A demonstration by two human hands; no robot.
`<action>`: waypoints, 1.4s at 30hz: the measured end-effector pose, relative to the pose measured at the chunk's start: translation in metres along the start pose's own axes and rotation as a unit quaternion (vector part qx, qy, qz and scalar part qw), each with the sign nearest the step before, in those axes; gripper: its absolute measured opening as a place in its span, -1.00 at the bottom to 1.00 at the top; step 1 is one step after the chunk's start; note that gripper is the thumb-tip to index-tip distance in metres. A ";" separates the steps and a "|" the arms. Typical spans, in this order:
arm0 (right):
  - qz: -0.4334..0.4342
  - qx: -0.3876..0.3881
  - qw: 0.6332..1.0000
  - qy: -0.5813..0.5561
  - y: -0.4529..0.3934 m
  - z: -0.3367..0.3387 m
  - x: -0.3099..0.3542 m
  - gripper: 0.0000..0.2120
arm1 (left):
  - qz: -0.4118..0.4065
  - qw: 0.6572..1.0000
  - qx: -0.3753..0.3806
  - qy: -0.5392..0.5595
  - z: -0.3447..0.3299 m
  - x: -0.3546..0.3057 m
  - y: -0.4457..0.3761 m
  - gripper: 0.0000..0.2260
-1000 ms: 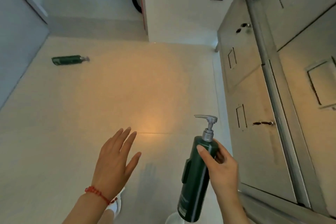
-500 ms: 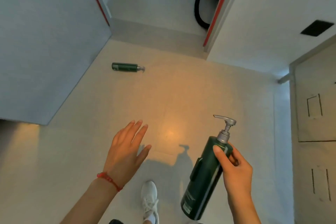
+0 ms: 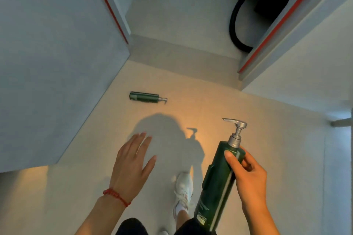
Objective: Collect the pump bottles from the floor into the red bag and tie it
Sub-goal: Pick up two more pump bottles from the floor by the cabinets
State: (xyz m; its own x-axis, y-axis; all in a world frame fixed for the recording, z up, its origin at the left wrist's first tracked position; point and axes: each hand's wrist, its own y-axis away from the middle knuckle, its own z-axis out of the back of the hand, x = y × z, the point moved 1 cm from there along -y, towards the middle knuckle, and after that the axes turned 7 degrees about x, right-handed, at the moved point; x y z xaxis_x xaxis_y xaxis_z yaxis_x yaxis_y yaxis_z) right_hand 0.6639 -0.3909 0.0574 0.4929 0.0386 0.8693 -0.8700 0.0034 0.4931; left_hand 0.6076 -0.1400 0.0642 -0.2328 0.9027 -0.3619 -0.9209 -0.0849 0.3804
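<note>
My right hand [image 3: 248, 179] grips a dark green pump bottle [image 3: 217, 187] near its neck, with the silver pump head [image 3: 236, 129] pointing up and left. My left hand [image 3: 131, 164] is held out over the floor, empty, palm down with fingers spread; a red cord bracelet circles its wrist. A second green pump bottle [image 3: 145, 97] lies on its side on the pale floor further ahead, close to the left wall, pump pointing right. No red bag is in view.
A grey wall panel with a red edge strip [image 3: 57, 63] stands on the left. On the right, another red-edged panel [image 3: 286, 25] has a black hose [image 3: 236, 30] behind it. My white shoe [image 3: 183, 187] is on the floor between my hands.
The view has swung left and moved forward. The metal cabinets on the right have left the frame, and the bottle on the floor now appears nearer and more central. Both hands keep their poses.
</note>
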 end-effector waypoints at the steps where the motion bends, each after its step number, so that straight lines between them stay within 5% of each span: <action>1: 0.001 0.007 1.000 0.002 -0.017 -0.011 0.007 -0.78 | -0.003 1.000 -0.003 0.001 0.009 0.003 -0.020 -0.39; 14: -0.030 -0.021 0.999 0.009 -0.231 -0.133 0.015 -0.82 | -0.059 0.997 0.052 -0.019 0.027 0.110 -0.280 -0.44; 25: -0.035 0.000 0.998 0.048 -0.364 -0.175 -0.104 -0.77 | -0.065 0.987 0.134 -0.063 -0.114 0.239 -0.454 -0.56; 33: -0.043 0.014 0.997 0.057 -0.418 -0.178 -0.208 -0.69 | -0.040 0.973 0.214 -0.072 -0.245 0.302 -0.517 -0.46; 42: -0.075 0.013 0.996 0.037 -0.420 -0.177 -0.255 -0.67 | -0.043 0.984 0.170 -0.033 -0.280 0.303 -0.523 -0.51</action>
State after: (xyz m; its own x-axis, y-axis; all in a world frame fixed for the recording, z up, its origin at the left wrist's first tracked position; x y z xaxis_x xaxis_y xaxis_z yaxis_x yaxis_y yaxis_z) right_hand 0.9010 -0.2254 -0.3773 0.6132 0.1135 0.7817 -0.7859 -0.0120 0.6182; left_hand 0.9312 0.0598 -0.4826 -0.1275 0.9267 -0.3536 -0.7759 0.1289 0.6176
